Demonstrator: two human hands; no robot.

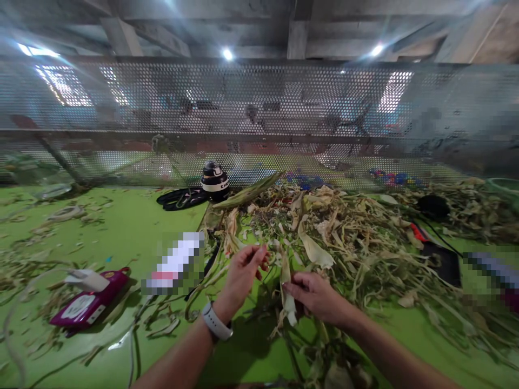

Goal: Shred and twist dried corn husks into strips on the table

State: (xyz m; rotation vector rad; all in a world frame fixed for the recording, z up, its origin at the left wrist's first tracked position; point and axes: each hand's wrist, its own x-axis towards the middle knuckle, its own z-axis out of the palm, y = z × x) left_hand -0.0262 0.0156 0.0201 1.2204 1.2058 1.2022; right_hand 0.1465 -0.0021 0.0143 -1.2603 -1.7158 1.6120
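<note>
A pale dried corn husk strip (285, 273) hangs upright in my right hand (316, 294), pinched between thumb and fingers. Just left of it is my left hand (242, 275), with a white watch band (217, 321) on its wrist. Its fingers are curled in toward the thumb; what they hold, if anything, is too small to make out. A gap separates the two hands. Beyond them spreads a heap of dry husks and shreds (348, 237), with a wider pale husk (314, 246) near my right hand. More husk pieces (340, 373) lie below that hand.
On the green table (162, 362) sit a purple power strip (89, 300) with a white plug, a blurred-out phone-like item (174, 265) and a black cup (215, 181). A black flat object (444, 262) lies right. A perforated metal screen (259, 119) stands behind; people show dimly through it.
</note>
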